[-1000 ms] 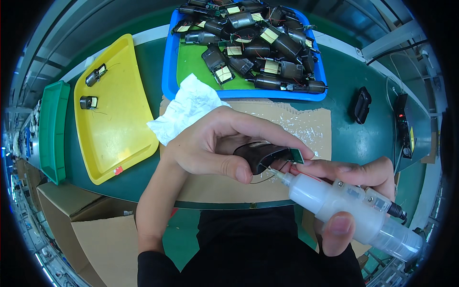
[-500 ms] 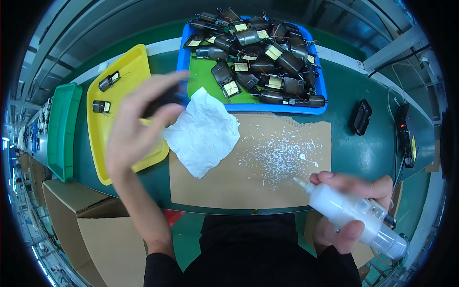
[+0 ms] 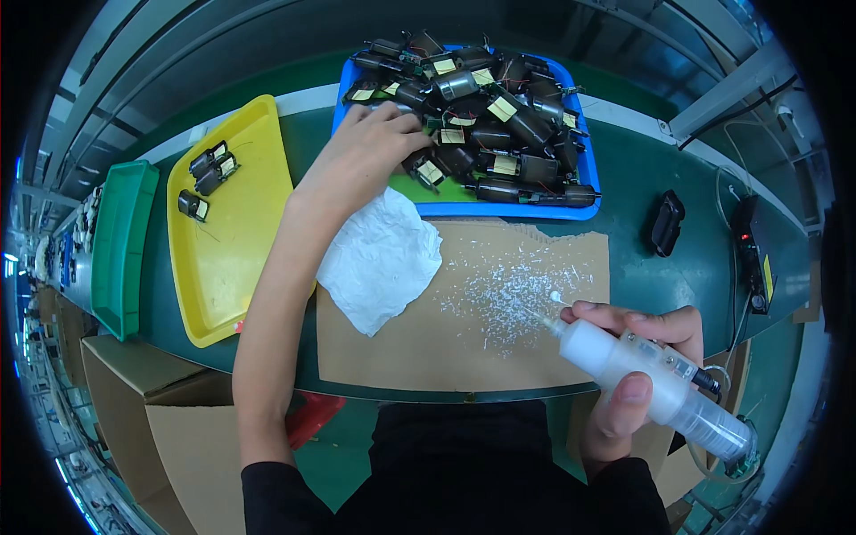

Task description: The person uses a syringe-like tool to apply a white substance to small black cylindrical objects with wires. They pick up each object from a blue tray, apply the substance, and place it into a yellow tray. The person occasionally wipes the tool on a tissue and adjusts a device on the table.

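My left hand (image 3: 357, 160) reaches into the blue tray (image 3: 499, 210), its fingers laid on the pile of black motor-like parts (image 3: 490, 125) with yellow labels; nothing is lifted. My right hand (image 3: 633, 374) grips a translucent white glue syringe (image 3: 651, 388) over the right edge of a brown cardboard sheet (image 3: 419, 348), its nozzle tip pointing up-left at a patch of white glue specks (image 3: 508, 294). A crumpled white tissue (image 3: 379, 263) lies on the sheet's left corner, under my left forearm.
A yellow tray (image 3: 241, 267) at the left holds three small black parts (image 3: 209, 169). A green tray (image 3: 120, 241) lies beyond it. On the green bench to the right sit a black part (image 3: 667, 223) and a black box with a red light (image 3: 758, 254). Cardboard boxes (image 3: 178, 428) stand lower left.
My left hand carried a black part from beside the syringe to the yellow tray, left it there, and now reaches into the blue tray. My right hand keeps the syringe low at the right.
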`<state>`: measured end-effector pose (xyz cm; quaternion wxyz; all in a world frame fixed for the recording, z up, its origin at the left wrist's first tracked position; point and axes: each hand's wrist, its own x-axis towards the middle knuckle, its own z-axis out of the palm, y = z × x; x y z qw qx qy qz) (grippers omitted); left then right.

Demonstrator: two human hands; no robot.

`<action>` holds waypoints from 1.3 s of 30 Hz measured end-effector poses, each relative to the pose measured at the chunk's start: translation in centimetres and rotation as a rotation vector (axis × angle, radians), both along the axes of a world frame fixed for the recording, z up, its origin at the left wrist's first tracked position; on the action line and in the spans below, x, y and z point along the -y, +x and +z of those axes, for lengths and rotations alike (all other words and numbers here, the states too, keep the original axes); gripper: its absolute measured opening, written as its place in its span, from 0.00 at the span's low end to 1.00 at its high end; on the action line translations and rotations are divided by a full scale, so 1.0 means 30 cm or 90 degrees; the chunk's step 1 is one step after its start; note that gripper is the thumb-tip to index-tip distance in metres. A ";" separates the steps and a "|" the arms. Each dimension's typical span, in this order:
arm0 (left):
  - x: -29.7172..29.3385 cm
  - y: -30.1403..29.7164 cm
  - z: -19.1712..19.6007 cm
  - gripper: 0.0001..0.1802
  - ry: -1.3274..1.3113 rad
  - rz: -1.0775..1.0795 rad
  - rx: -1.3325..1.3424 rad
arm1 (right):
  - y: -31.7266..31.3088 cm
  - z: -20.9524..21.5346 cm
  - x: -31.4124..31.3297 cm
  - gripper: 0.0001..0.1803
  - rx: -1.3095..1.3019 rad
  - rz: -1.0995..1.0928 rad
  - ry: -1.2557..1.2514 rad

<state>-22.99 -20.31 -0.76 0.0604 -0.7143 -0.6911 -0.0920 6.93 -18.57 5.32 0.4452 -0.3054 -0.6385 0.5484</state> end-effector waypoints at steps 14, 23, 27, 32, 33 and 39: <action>0.085 0.200 0.100 0.24 0.120 0.113 1.113 | -0.013 0.014 -0.030 0.33 0.010 -0.024 0.026; 0.046 0.314 0.007 0.23 0.057 -0.056 1.412 | -0.034 0.028 -0.031 0.32 -0.007 -0.017 0.069; 0.064 0.325 0.000 0.26 0.007 -0.120 1.316 | -0.032 0.035 -0.035 0.32 -0.006 0.001 0.075; 0.084 0.345 -0.006 0.33 -0.103 -0.233 1.467 | -0.048 0.030 -0.023 0.33 -0.018 -0.016 0.055; 0.089 0.348 -0.003 0.33 -0.106 -0.247 1.473 | -0.052 0.033 -0.019 0.33 -0.009 -0.022 0.040; 0.112 0.359 -0.012 0.39 -0.111 -0.268 1.422 | -0.063 0.031 -0.007 0.32 -0.031 -0.005 0.005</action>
